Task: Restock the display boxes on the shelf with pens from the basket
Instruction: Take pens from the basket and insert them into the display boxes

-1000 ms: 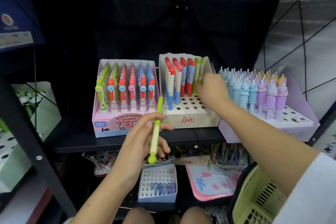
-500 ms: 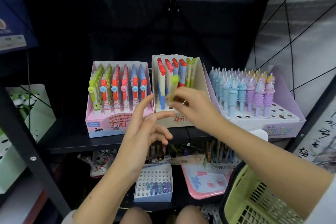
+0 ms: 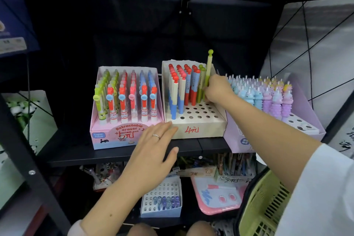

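The green pen (image 3: 208, 71) has changed hands: a second ago the left hand (image 3: 153, 151) held it low in front of the beige box (image 3: 199, 128), and half a second ago it was being passed across. Now the right hand (image 3: 216, 89) pinches it by the lower barrel, fingers curled round it, and holds it upright at the box's right rear corner. It stands just right of the two green pens already seated there, and its ball top rises well above theirs. The tip is hidden behind the hand, so I cannot tell whether it has entered a hole. Judging by its height, it is not yet pushed home.

The left hand, emptied, lies flat and relaxed with fingers straight. Its fingertips touch the box's front left corner, next to the pink box (image 3: 122, 136), probably to steady it.

The box's front rows of holes are bare, so much restocking seems left. The yellow-green basket (image 3: 266, 203) sits below and to the right of the box, under the right forearm; its contents are out of sight.
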Demonstrator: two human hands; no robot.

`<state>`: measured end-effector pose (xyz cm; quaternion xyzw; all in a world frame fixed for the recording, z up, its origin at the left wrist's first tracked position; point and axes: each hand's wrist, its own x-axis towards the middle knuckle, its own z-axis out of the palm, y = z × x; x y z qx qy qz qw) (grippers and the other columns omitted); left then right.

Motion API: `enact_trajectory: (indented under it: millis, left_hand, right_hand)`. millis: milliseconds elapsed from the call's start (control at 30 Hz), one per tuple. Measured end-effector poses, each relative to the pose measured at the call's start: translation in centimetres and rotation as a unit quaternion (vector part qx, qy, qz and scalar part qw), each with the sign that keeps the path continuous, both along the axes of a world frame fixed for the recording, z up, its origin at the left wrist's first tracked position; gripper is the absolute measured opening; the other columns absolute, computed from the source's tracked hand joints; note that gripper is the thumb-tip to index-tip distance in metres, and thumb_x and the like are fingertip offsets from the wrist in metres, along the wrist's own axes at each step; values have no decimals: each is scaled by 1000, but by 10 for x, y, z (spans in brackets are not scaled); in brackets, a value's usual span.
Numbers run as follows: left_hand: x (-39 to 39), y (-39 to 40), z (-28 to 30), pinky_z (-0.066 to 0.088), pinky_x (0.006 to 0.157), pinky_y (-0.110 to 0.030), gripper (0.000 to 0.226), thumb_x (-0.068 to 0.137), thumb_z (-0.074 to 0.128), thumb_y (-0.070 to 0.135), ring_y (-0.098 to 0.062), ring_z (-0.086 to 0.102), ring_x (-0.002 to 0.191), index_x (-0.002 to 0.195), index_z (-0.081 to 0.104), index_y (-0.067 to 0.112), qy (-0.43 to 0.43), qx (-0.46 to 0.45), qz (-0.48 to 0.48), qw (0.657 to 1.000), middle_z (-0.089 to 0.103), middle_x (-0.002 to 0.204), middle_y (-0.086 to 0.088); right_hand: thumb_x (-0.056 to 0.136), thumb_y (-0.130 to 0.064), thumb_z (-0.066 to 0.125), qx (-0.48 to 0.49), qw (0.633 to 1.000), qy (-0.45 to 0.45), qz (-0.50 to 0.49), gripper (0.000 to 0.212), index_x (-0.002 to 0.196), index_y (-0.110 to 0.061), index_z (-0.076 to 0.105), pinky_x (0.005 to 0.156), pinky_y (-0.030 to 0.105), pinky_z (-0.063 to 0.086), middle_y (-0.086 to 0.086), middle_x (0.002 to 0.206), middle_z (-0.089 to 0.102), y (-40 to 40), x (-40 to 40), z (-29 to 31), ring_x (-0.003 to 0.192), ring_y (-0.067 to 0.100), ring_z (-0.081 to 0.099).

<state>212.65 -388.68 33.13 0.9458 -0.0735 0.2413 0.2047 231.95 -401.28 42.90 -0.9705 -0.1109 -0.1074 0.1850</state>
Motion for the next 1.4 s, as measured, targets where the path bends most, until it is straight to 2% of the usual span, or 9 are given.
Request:
enact_trajectory:
  millis: [200, 333, 467, 567, 700, 933, 1067, 1133, 1400]
  left_hand:
    - [3, -3, -4, -14, 105, -16, 55, 96, 35, 40, -6, 5, 138, 147, 21, 28, -10, 61, 26, 998, 16, 155, 12]
    - [6, -6, -3, -5, 107, -25, 53, 96, 32, 41, -11, 8, 137, 146, 22, 28, -18, 89, 43, 995, 15, 155, 12]
    - [6, -6, -3, 1, 111, -29, 52, 96, 37, 39, -13, 12, 138, 145, 28, 26, -10, 84, 40, 996, 18, 155, 10]
    - [6, -5, -3, -11, 106, -20, 52, 96, 36, 39, -11, 8, 139, 145, 26, 27, -14, 85, 36, 996, 16, 155, 12]
    - [8, -3, -5, -15, 101, -15, 52, 96, 32, 42, -9, 5, 138, 146, 23, 31, -19, 90, 36, 995, 12, 155, 14]
    - [8, -4, -7, -8, 106, -19, 51, 95, 37, 41, -9, 3, 137, 144, 28, 30, -4, 81, 32, 996, 13, 155, 13]
    - [2, -7, -4, -14, 106, -17, 51, 96, 38, 37, -3, -4, 139, 145, 23, 32, 15, 57, 4, 998, 7, 155, 12]
    - [-5, -18, -2, -8, 107, -11, 50, 96, 42, 32, 4, 3, 134, 143, 26, 33, 12, -10, -24, 1000, 14, 148, 18]
    - [-21, -123, -45, 17, 94, 3, 31, 94, 49, 13, -3, 40, 120, 125, 55, 14, 84, -120, -179, 973, 50, 127, 6]
  right_hand:
    - [95, -13, 47, 25, 1000, 11, -12, 16, 80, -8, 48, 74, 32, 50, 18, 106, 65, -1, 5, 4, 93, 28, 63]
    - [91, -8, 55, 32, 999, 35, -26, 18, 106, 1, 55, 83, 34, 53, 17, 107, 65, 0, 6, 1, 98, 29, 64]
    - [75, -9, 76, -37, 996, 75, -27, 36, 104, 1, 57, 71, 28, 45, 8, 91, 58, -2, -1, 4, 86, 24, 60]
    - [89, -13, 60, 26, 998, 61, -12, 11, 89, -3, 55, 74, 32, 51, 11, 89, 66, 0, 0, 4, 78, 25, 64]
    - [95, -20, 46, 178, 981, -78, 19, 19, 97, -4, 56, 74, 35, 51, 17, 93, 63, -5, 1, 9, 85, 34, 63]
    - [96, -20, 48, 110, 993, -11, 30, 35, 63, -10, 44, 82, 42, 54, 19, 86, 63, -14, 2, 10, 77, 28, 61]
    - [93, -19, 49, 147, 988, -21, 50, 18, 98, -5, 58, 85, 35, 52, 16, 85, 65, -20, -12, 13, 80, 28, 64]
    - [91, -18, 51, 184, 978, -43, 87, 32, 121, -9, 52, 81, 28, 50, 10, 92, 66, -28, -34, 16, 83, 21, 64]
    - [92, -14, 55, 233, 875, 245, 347, 18, 103, -28, 60, 71, 20, 54, 5, 104, 67, -153, -147, -41, 85, 10, 66]
